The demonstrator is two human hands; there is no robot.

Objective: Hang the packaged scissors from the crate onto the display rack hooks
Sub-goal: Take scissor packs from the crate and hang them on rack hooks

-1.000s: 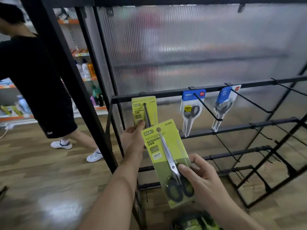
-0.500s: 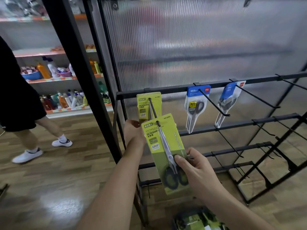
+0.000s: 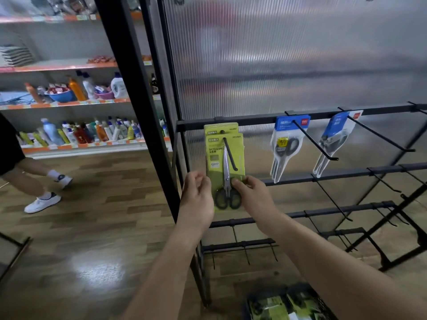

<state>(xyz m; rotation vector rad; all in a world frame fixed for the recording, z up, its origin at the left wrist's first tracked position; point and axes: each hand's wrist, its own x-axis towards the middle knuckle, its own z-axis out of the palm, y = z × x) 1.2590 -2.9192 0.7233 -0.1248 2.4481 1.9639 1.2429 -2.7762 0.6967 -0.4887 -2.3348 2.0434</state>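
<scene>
The left hand [image 3: 198, 195] sits at the left edge of the green scissors pack [image 3: 216, 162], fingers curled. Whether it actually pinches the card cannot be told from this angle. The right hand [image 3: 255, 197] grasps the same pack low on its right side, with the thumb pressed on the front just beside the scissor blades and the fingers hidden behind the card.

At the far left a passer-by [image 3: 30, 179] in white shoes crosses the wooden floor in front of store shelves [image 3: 76, 102] lined with bottles. Next comes a black upright post [image 3: 138, 112], then the display rack [image 3: 346, 172]. At the left end of its top rail, the green scissors pack hangs upright on a hook [image 3: 230, 155] whose black arm runs out through the hole near the card's top. A second green pack [image 3: 221, 127] hangs directly behind it, its top edge showing above.

Further right along the same rail, two blue scissors packs [image 3: 287, 144] [image 3: 336, 137] hang on their own hooks, well apart from the green ones. The lower rails carry bare hooks.

At the bottom edge, below the right forearm, the black crate [image 3: 321, 301] holds more green packs.
</scene>
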